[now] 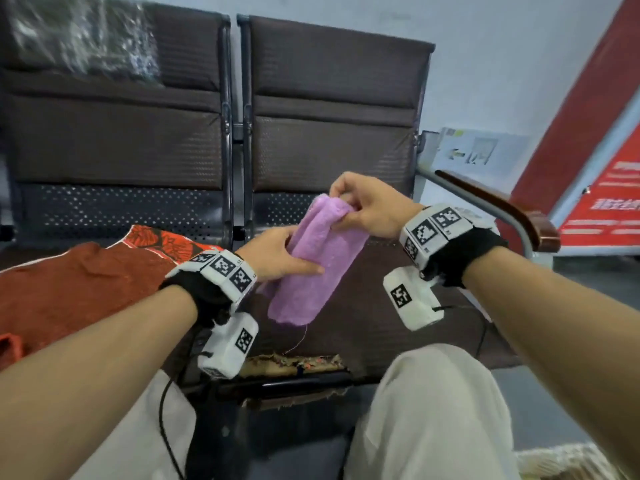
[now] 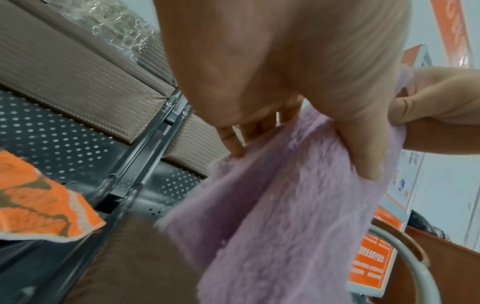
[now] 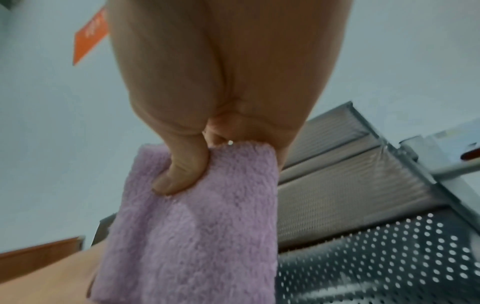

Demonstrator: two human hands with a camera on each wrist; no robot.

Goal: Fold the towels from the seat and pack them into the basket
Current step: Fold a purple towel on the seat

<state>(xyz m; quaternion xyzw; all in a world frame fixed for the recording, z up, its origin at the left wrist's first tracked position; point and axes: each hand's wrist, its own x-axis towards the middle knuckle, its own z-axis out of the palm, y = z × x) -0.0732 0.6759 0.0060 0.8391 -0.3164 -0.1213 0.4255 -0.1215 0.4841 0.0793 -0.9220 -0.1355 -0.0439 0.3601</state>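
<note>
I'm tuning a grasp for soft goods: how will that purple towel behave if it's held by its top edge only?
The purple towel probably flops: it hangs limp from the right hand, which pinches its top. It looks light, since a thumb-and-finger pinch carries it. Its fuzzy pile likely resists slipping; the left hand steadies its middle.

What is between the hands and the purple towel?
Nothing. The right hand pinches the top edge of the purple towel, and the left hand holds its side. The basket's whereabouts can't be judged from these views.
</note>
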